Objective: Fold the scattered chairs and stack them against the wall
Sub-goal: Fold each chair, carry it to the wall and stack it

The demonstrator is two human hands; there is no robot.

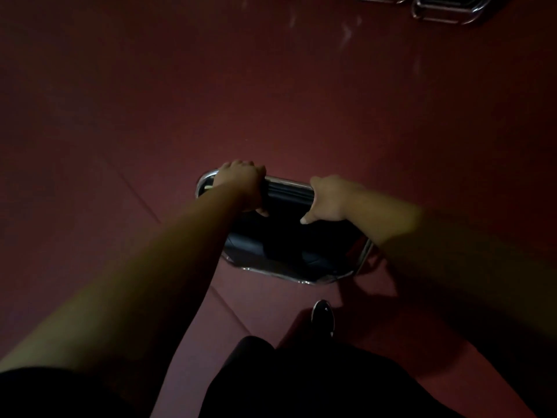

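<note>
Chair: black padded chair (pixel 280 242) w/ chrome tube frame (pixel 289 277), centre of view, standing on the floor just ahead of the person's feet. Seen from above, top edge farthest from camera. Too dim to tell if folded or not.
Chair top: dark ribbed top edge (pixel 286 191) runs between the two hands; the chrome tube curves round its left end.
Left hand: left hand (pixel 241 182) grips the top edge near the left corner, fingers curled over the far side, thumb on the near side.
Right hand: right hand (pixel 328 200) grips the same top edge toward the right, fingers wrapped over and out of sight, thumb pointing down along the black padding.
Arms: both bare forearms reach fwd & down from the bottom corners; right one blurred.
Shoe: dark shoe (pixel 323 316) on the floor just below the chair's near frame rail, close but apart.
Legs: dark trousers (pixel 301 381) fill the bottom centre.
Floor: dark red floor (pixel 180 101), a few faint seams, some pale glints top right.
Other chairs: chrome frames of far chairs (pixel 446 10) at the top-right edge, well apart from the held one, mostly cut off.
</note>
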